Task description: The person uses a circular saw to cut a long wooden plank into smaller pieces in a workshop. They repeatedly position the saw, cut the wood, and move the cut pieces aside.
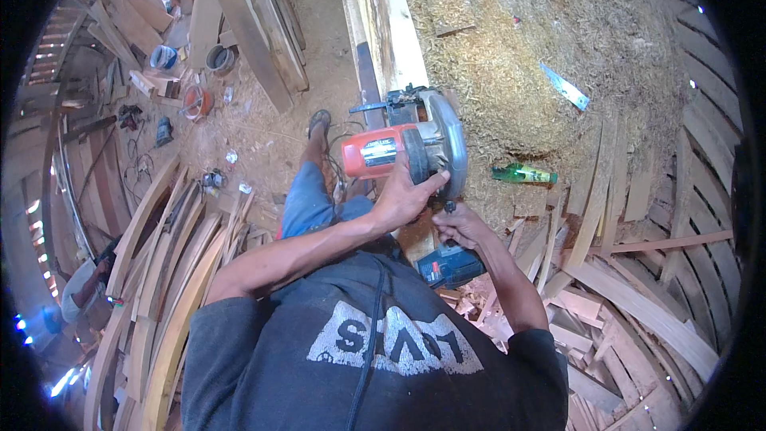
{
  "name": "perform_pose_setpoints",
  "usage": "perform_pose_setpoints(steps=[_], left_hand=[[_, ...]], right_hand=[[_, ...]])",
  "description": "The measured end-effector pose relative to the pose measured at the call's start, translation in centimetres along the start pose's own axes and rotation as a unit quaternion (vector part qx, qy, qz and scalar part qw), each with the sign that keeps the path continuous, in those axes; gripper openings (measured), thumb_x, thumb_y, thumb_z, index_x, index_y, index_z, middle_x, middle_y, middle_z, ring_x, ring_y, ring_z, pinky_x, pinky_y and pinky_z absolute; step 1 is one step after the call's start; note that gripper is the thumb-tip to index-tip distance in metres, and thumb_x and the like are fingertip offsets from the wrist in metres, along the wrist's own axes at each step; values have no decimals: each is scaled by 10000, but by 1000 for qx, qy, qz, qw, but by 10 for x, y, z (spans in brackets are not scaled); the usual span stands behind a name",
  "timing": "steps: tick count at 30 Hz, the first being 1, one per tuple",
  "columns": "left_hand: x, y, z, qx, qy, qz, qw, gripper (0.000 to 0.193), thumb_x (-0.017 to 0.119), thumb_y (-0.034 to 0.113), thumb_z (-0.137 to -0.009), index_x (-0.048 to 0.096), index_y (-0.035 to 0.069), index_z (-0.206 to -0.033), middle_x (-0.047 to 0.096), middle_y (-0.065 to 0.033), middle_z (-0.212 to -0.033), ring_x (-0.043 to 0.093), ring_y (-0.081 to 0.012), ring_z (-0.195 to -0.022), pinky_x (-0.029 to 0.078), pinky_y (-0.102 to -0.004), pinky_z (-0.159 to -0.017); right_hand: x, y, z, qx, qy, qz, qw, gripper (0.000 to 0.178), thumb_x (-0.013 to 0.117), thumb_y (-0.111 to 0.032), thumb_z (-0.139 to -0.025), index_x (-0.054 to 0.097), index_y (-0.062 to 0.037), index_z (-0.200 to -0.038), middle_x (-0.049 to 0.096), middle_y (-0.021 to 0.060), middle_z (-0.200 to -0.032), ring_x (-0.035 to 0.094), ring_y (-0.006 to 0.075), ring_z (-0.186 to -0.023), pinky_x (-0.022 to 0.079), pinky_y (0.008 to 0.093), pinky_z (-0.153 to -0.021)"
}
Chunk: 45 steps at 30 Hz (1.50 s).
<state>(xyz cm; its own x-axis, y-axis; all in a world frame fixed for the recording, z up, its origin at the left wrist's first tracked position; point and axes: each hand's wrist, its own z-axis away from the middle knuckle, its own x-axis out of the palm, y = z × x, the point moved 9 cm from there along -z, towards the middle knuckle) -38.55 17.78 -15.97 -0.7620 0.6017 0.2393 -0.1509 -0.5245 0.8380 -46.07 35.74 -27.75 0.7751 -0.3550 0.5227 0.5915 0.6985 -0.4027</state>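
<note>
A: Layout, biggest down?
B: Brown ground strewn with pale sawdust and shavings (558,48), fills most of the far side. Then a stack of long, curved brown wooden timbers (183,311), left of the person.
A: Next?
B: Straight pale wooden planks (399,32), running lengthwise away from the person. Straight brown wooden boards (247,24) left of those, on a slant.
A: Where's the saw?
B: Red-and-black circular saw with a rounded grey metal guard (407,144): in front of the chest, at the planks' near end. Red motor end points left, guard on the right. Can't tell if its base bears on wood.
A: Left hand?
B: Left hand (407,195) on the saw's near side. Fingers partly spread, touching the dark section and reaching to the guard. Underside hidden, so grip can't be confirmed.
A: Right hand?
B: Right hand (463,227) just behind the saw, fingers curled in. Can't tell what they have hold of.
A: Smaller stuff?
B: Teal-and-black power tool (452,266), partly visible just below the right hand. Green glass bottle (524,174) lying on its side, right of the saw. Flat blue-and-white strip (565,86) beyond the bottle. Smallest: round black knob (449,206) at the right fingertips; contact unclear.
</note>
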Motion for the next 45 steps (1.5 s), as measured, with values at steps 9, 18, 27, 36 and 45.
perform_pose_setpoints(steps=[9,18,27,36,45], left_hand=[[-3,-9,0,51,20,-17,998,740,781,216,-941,318,-55,-1451,606,-168,-1315,595,-220,-1201,492,-382,-1050],[-4,-2,0,69,0,-16,997,778,757,275,-963,303,-76,-1489,559,-211,-1384,540,-267,-1296,424,-406,-1126],[-7,7,-4,3,-41,-115,992,891,662,423,-996,187,-102,-1536,489,-293,-1450,478,-355,-1387,356,-433,-1190],[-29,-2,0,-22,-90,-322,942,530,621,400,-1033,587,-92,-1228,693,-233,-1046,660,-239,-1017,520,-428,-899],[-179,56,-86,72,129,-366,919,543,678,492,-965,739,2,-1190,742,-158,-846,724,-192,-772,574,-381,-670]], right_hand=[[18,-28,33,-60,118,-42,990,171,675,-145,-968,665,-20,-850,652,76,-656,655,156,-569,555,302,-515],[40,-83,65,-184,399,597,671,176,719,-199,-906,718,-35,-969,687,213,-728,695,415,-702,544,497,-681],[120,-116,115,-233,383,357,819,546,761,-102,-852,541,49,-1328,645,210,-1097,655,361,-982,523,459,-919],[120,-137,2,-355,286,392,799,493,783,-209,-848,611,-1,-1261,700,199,-1008,678,313,-865,539,420,-817],[112,-143,3,-275,387,247,844,360,766,-324,-878,732,31,-930,690,154,-733,633,233,-677,495,404,-678]])
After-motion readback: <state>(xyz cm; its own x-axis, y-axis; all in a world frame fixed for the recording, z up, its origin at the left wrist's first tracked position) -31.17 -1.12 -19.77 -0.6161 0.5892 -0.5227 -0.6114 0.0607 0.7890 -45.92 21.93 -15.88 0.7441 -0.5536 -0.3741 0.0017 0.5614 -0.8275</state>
